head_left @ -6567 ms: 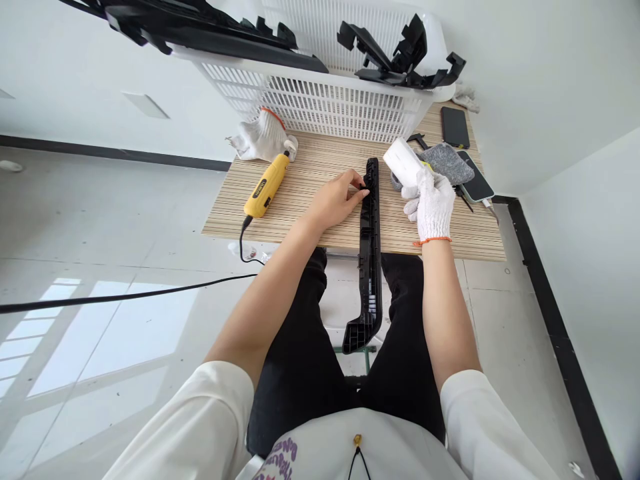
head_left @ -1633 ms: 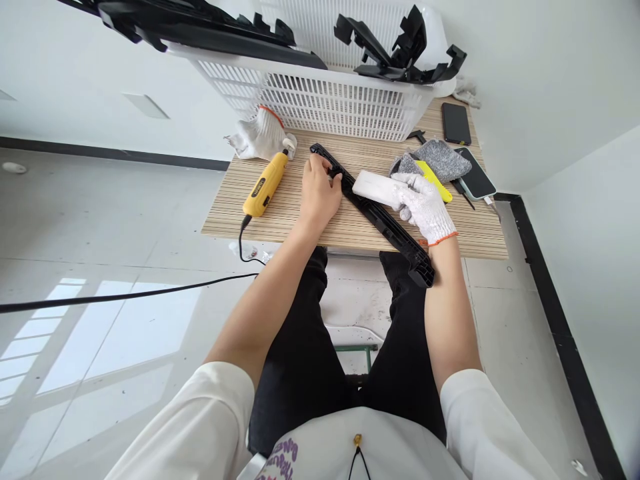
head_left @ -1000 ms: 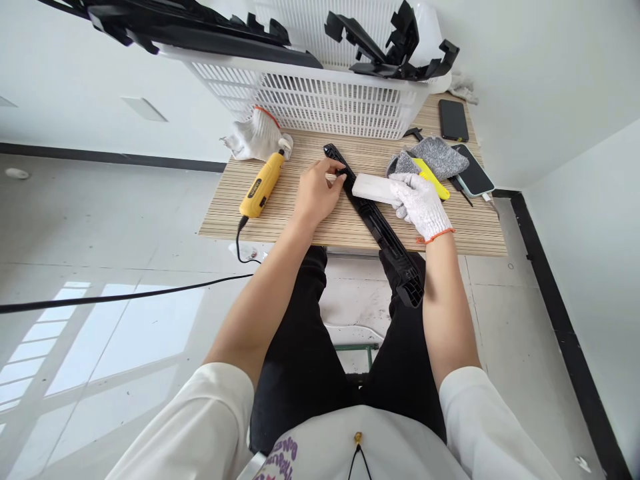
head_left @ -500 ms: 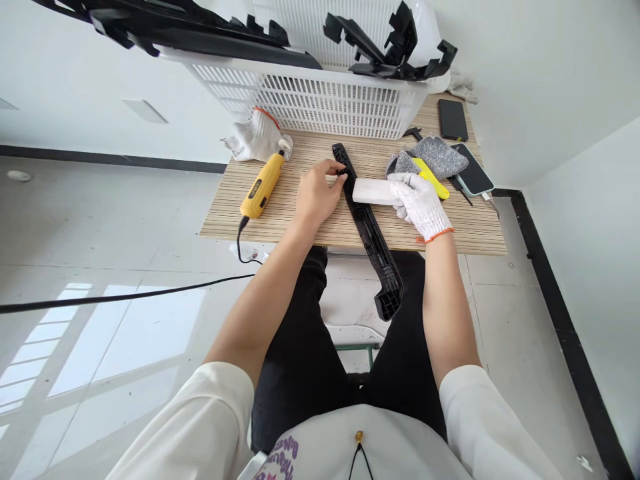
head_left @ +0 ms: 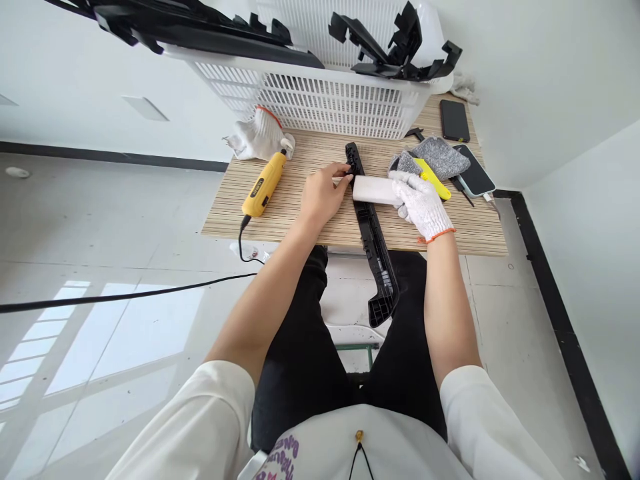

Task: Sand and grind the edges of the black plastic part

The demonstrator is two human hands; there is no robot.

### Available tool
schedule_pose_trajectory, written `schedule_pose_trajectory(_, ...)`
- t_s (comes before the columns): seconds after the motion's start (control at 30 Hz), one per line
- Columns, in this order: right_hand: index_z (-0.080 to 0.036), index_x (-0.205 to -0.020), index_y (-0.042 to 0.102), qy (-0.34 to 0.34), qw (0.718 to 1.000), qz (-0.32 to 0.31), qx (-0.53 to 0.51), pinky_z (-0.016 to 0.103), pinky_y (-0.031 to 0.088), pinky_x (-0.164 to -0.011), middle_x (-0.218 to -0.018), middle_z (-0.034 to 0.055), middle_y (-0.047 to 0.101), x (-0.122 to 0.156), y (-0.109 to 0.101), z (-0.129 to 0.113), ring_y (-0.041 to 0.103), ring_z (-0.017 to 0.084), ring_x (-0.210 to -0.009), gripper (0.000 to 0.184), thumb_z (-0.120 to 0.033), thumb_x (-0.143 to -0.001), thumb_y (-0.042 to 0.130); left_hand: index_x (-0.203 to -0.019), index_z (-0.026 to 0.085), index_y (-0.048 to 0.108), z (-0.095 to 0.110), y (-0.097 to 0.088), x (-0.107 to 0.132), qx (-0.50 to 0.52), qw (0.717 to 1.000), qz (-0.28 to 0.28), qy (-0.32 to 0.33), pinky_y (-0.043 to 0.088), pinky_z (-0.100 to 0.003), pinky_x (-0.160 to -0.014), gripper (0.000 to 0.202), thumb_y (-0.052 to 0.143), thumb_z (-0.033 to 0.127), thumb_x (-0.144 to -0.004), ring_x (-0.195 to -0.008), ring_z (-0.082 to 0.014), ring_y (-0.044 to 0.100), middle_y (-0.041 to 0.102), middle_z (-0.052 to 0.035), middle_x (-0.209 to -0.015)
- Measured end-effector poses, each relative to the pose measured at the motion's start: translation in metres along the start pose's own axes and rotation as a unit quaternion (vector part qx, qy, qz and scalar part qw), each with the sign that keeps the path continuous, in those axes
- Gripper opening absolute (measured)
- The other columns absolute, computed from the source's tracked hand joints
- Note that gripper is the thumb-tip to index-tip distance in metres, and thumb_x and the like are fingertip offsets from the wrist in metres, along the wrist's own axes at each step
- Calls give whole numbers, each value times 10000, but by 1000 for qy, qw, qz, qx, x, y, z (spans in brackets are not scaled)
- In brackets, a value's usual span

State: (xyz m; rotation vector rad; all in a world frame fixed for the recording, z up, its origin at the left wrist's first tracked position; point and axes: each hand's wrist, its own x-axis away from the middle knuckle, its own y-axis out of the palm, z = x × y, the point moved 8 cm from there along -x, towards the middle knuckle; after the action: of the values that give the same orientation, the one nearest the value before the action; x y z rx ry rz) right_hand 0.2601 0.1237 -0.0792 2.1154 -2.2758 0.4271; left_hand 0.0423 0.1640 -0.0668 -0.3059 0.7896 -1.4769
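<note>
My bare left hand [head_left: 327,193] pinches the upper part of a long black plastic trim piece [head_left: 373,237]. The piece lies across the table's front edge, and its wider, ribbed lower end hangs over my lap. In a white knit glove with an orange cuff, my right hand [head_left: 420,203] is closed on a flat white block [head_left: 376,189]. The block's left end lies over the middle of the black piece; whether it presses on it I cannot tell. Just beyond my right hand are a grey cloth [head_left: 443,158] and a yellow-handled tool [head_left: 433,180].
A yellow corded rotary tool [head_left: 265,185] lies at the table's left, its tip by a white glove [head_left: 257,137]. Behind stands a white basket [head_left: 330,100] with black plastic parts [head_left: 215,33] jutting out. On the right are a phone [head_left: 475,175] and a black flat device [head_left: 455,121].
The black trim piece has turned slightly: its upper end has shifted right and its lower end left. My left hand has moved a little to the right with it.
</note>
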Motion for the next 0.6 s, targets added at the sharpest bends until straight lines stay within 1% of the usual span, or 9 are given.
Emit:
schedule_pose_trajectory(0.07, -201, -1327, 678, -8, 1000, 15, -4, 154, 325, -363, -624, -24, 572, -1, -2, -1, 453, 60, -419, 420, -379, -951, 626, -1227, 225, 738, -1, 0, 0, 0, 1000, -3, -2, 531, -362, -914, 296, 630, 275, -955, -814, -208, 695, 780, -47, -1110)
schedule_pose_trajectory(0.17, -211, -1329, 687, -14, 1000, -15, 18, 161, 333, -364, -638, -24, 583, -1, 3, -1, 452, 57, -415, 425, -373, -938, 644, -1228, 223, 737, -1, 0, 0, 7, 1000, -7, -10, 527, -367, -956, 297, 631, 274, -956, -876, -219, 708, 778, -52, -1108)
schedule_pose_trajectory(0.2, -216, -1343, 680, -15, 1000, -13, 24, 161, 332, -364, -641, -24, 587, 0, 3, -2, 460, 59, -417, 433, -372, -941, 637, -1228, 223, 737, -1, 0, 0, 12, 1000, -9, -11, 525, -367, -968, 296, 630, 273, -956, -899, -222, 712, 777, -53, -1111)
schedule_pose_trajectory(0.3, -218, -1382, 654, -22, 999, 28, 33, 165, 334, -359, -647, -14, 595, 1, -2, -5, 493, 76, -427, 453, -368, -958, 601, -1225, 226, 737, 0, 1, 0, 18, 1000, -13, -7, 531, -366, -973, 298, 626, 278, -953, -920, -221, 714, 776, -51, -1124)
schedule_pose_trajectory(0.33, -213, -1383, 656, -25, 999, 25, 33, 166, 334, -358, -647, -11, 592, 2, -2, -6, 490, 76, -424, 455, -364, -957, 601, -1221, 229, 739, 0, 1, 0, 18, 1000, -12, -6, 535, -367, -968, 297, 625, 279, -951, -911, -220, 714, 778, -49, -1123)
schedule_pose_trajectory(0.43, -197, -1387, 661, -18, 999, -16, 26, 167, 324, -360, -634, -12, 565, 3, 6, -6, 444, 64, -408, 467, -354, -950, 608, -1206, 230, 744, 1, 0, 1, 20, 1000, -5, -3, 546, -369, -948, 289, 622, 281, -949, -898, -219, 714, 782, -46, -1118)
schedule_pose_trajectory(0.47, -197, -1398, 653, -17, 1000, -10, 23, 167, 323, -363, -638, -12, 561, 2, 5, -6, 441, 63, -412, 473, -351, -954, 599, -1205, 229, 744, 1, -1, 1, 23, 1000, -4, -1, 549, -369, -944, 288, 620, 283, -950, -903, -220, 715, 782, -46, -1122)
schedule_pose_trajectory(0.53, -206, -1402, 646, -21, 999, 23, 27, 169, 325, -371, -649, -11, 549, 1, 0, -6, 453, 68, -429, 466, -348, -964, 577, -1203, 233, 743, 1, -1, 1, 24, 1000, -5, 1, 550, -371, -945, 286, 619, 282, -951, -929, -226, 716, 781, -45, -1130)
schedule_pose_trajectory(0.6, -207, -1375, 666, -29, 999, 24, 37, 176, 319, -377, -649, -16, 524, 0, 0, -6, 438, 65, -431, 447, -358, -962, 584, -1195, 238, 745, 1, -1, 1, 22, 1000, -6, 4, 548, -377, -954, 279, 622, 278, -947, -949, -234, 715, 782, -46, -1124)
